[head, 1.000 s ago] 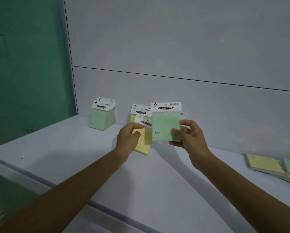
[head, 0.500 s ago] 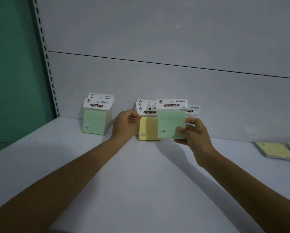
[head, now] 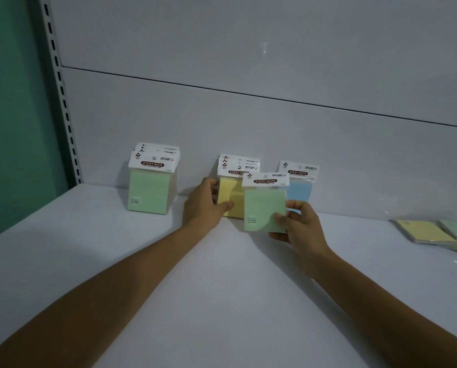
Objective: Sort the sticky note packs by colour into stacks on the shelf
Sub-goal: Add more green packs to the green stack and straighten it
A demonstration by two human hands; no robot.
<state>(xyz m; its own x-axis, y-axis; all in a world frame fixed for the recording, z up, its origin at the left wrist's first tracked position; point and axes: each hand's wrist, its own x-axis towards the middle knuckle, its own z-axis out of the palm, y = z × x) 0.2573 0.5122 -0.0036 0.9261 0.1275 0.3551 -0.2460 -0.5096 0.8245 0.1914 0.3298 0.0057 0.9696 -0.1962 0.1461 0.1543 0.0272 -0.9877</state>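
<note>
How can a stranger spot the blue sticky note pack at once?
Follow the shelf's back panel, where packs stand upright. The blue pack is the rightmost one, right of the yellow stack, partly behind the green pack in the right hand. No other is blue.

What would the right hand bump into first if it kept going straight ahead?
Probably the blue pack standing at the back panel: the right hand points toward it, and the green pack it pinches would touch first. The gap between them is hard to judge.
</note>
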